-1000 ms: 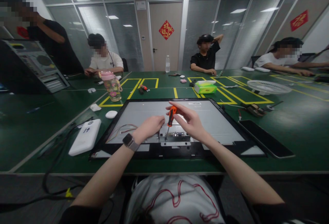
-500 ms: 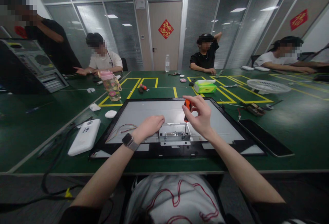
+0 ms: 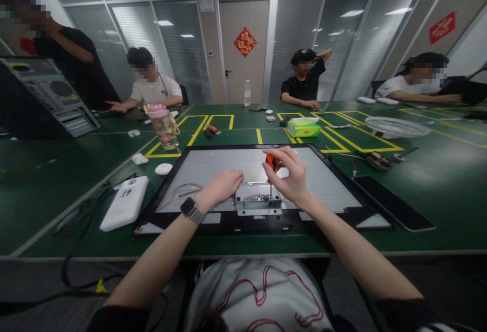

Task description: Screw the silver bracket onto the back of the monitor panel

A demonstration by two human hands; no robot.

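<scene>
A black-framed monitor panel point(image 3: 213, 167) lies face down on the green table, its grey metal back up. A small metal bracket point(image 3: 255, 203) sits at its near edge. My right hand point(image 3: 289, 177) is closed around an orange-handled screwdriver point(image 3: 271, 162), held upright with its tip down at the bracket's right end. My left hand point(image 3: 221, 187), with a watch on its wrist, rests curled on the panel just left of the bracket; I cannot see anything in it. Thin coloured wires point(image 3: 181, 191) run across the panel to the left.
A white power brick point(image 3: 125, 209) and black cables lie left of the panel, a dark phone point(image 3: 391, 202) to the right. Farther back stand a pink-lidded bottle point(image 3: 164, 126), a green tissue box point(image 3: 303, 129), a white fan grille point(image 3: 396, 129) and an open computer case point(image 3: 45, 96). Several people sit around the table.
My right hand moved the screwdriver from the bracket's left end to its right end, then lowered a little. The left hand stayed in place.
</scene>
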